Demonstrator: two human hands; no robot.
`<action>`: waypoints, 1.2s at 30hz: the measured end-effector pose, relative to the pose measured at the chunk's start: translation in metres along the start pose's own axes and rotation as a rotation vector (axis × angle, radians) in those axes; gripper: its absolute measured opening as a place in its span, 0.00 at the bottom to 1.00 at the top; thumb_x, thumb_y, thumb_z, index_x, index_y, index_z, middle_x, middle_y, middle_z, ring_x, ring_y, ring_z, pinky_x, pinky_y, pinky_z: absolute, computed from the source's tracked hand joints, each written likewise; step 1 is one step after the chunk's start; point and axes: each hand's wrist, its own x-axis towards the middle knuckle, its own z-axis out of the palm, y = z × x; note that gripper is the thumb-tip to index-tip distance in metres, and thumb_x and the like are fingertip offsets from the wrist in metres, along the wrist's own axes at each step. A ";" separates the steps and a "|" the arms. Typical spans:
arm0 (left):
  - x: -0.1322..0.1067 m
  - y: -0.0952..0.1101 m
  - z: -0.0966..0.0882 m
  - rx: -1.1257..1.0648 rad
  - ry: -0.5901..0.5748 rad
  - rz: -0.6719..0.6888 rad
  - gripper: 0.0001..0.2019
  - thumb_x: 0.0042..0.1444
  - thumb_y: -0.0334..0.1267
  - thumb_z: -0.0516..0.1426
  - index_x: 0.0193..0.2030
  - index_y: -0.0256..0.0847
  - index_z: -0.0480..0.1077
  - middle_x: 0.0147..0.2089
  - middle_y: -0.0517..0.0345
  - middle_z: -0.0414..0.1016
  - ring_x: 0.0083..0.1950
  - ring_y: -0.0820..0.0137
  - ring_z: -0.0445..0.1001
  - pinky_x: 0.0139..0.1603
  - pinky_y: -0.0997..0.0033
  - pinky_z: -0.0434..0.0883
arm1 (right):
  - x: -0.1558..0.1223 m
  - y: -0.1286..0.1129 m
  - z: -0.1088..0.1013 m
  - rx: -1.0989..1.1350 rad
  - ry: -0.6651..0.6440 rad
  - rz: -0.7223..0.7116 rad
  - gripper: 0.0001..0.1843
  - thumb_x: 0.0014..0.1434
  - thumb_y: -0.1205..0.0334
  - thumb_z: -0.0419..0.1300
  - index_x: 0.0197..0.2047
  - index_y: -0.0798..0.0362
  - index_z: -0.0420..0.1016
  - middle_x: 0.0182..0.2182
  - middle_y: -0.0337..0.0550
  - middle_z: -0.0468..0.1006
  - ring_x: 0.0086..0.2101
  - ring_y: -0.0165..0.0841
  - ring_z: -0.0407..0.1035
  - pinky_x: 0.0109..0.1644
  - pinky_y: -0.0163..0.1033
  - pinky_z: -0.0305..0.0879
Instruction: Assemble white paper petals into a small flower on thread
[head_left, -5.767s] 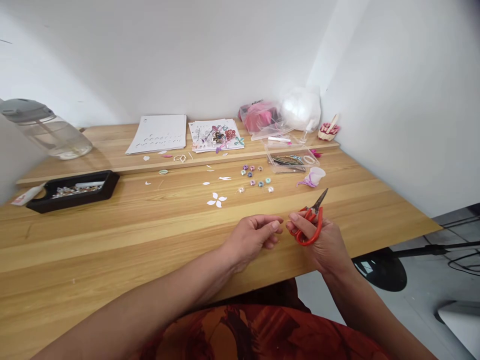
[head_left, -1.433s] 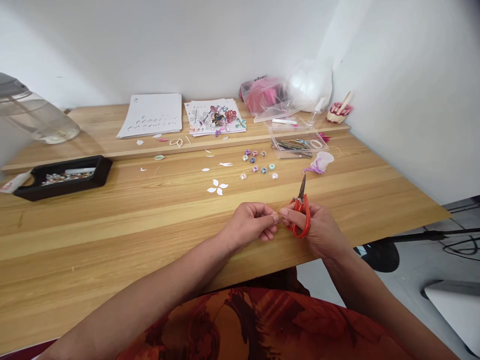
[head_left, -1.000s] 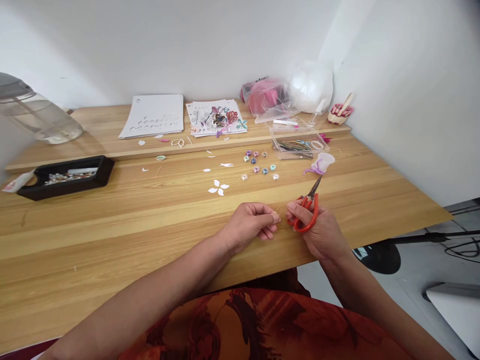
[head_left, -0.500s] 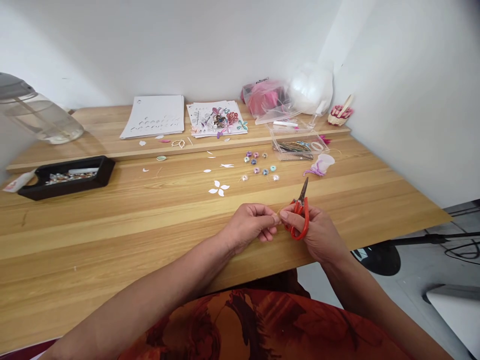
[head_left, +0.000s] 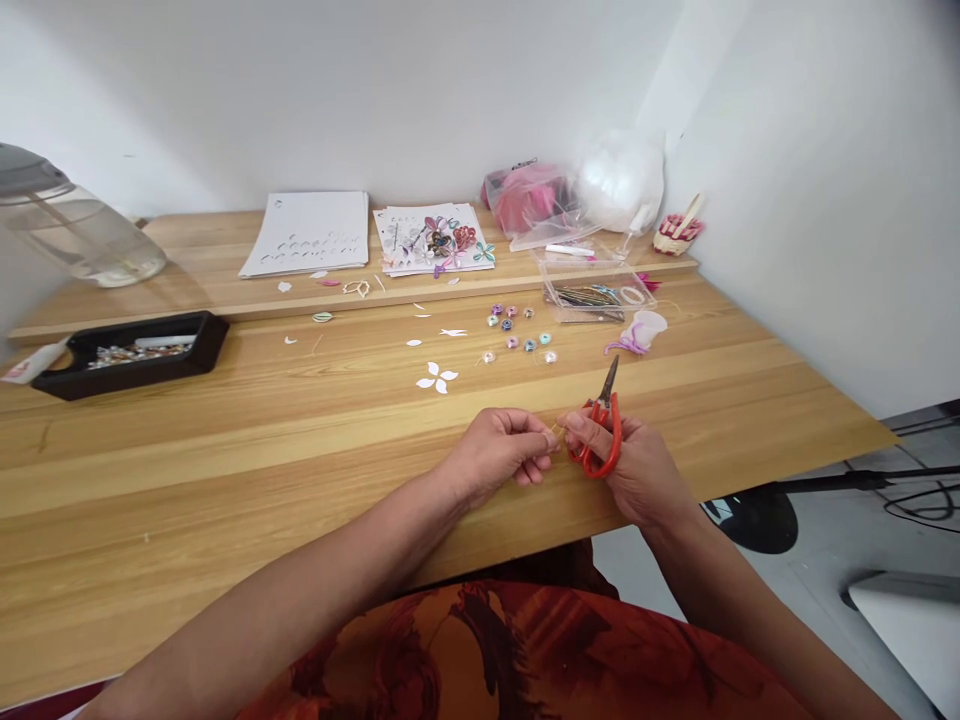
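Wooden desk (head_left: 300, 480) against white walls (head_left: 375, 80)

Above it, the left hand (head_left: 506, 447) pinches a thin yellow strand (head_left: 558, 431) just beside the right hand (head_left: 637, 460), which grips red scissors (head_left: 616, 435), blades pointing away. White petals (head_left: 448, 376) lie beyond.

No text, brand or number can be read. Rows of small dark marks (head_left: 319, 246) are borne by the left sheets (head_left: 315, 218), at ten o'clock, with another mark in their far left corner; whether letters or shapes are meant cannot be told. Faint marks are also seen along the far edge of the right sheets (head_left: 450, 212), at eleven o'clock. Reddish print on the tube (head_left: 34, 362), at nine o'clock, is too blurred.
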 end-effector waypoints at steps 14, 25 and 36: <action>0.001 0.001 -0.001 0.065 -0.012 -0.019 0.04 0.48 0.33 0.60 0.27 0.35 0.70 0.21 0.61 0.71 0.18 0.80 0.67 0.17 0.82 0.62 | 0.004 -0.014 -0.005 -0.052 0.037 0.015 0.17 0.46 0.52 0.73 0.26 0.54 0.73 0.22 0.37 0.68 0.25 0.27 0.58 0.27 0.34 0.54; 0.000 0.002 -0.001 0.063 0.003 -0.020 0.04 0.48 0.33 0.61 0.27 0.35 0.71 0.21 0.61 0.71 0.18 0.80 0.67 0.17 0.83 0.62 | -0.023 -0.043 -0.059 -0.646 -0.415 0.264 0.24 0.52 0.46 0.67 0.21 0.53 0.63 0.19 0.36 0.59 0.21 0.26 0.49 0.24 0.35 0.44; -0.002 0.003 0.000 0.091 0.000 -0.029 0.05 0.47 0.34 0.61 0.26 0.35 0.70 0.21 0.61 0.70 0.17 0.80 0.66 0.17 0.83 0.60 | -0.010 -0.038 -0.038 -0.571 -0.460 0.321 0.22 0.50 0.47 0.68 0.21 0.54 0.67 0.18 0.37 0.61 0.21 0.26 0.51 0.22 0.33 0.46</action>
